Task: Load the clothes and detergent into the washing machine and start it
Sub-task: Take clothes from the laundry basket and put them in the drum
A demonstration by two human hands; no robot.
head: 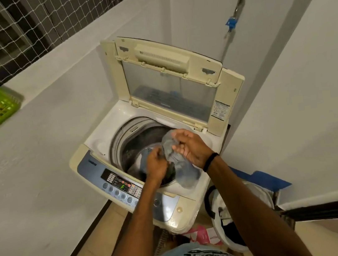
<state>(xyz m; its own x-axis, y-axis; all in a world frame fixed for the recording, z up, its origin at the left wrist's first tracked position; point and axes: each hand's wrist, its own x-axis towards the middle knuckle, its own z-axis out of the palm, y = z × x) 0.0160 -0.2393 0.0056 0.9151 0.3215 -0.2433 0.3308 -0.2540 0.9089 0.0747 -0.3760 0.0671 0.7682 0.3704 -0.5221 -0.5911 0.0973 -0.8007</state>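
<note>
Grey-blue cloth, a crumpled garment [173,155], is hanging between the two hands in the centre of the frame, just above the mouth of the drum [137,145]. The left hand [155,165] is closing on its lower part, and the right hand [190,146] is pinching its upper part with the fingers; the two hands are near each other, both clamped on the same garment. One end of the cloth is lying over the front rim of the washing machine [97,138], at the lower right of the opening. Inside the drum some other pale and blue clothes are showing, so in my judgement the loading step is in hand and the detergent step is not yet done. The lid [169,79] is standing open in the upper middle of the frame. The control panel [119,183] at the lower left of the machine is showing a green display. A laundry bag [220,214] with dark contents is standing at the lower right, beside the machine. The next move calls for lowering the garment fully into the drum, taking care that the hanging end does not stay on the rim.
</note>
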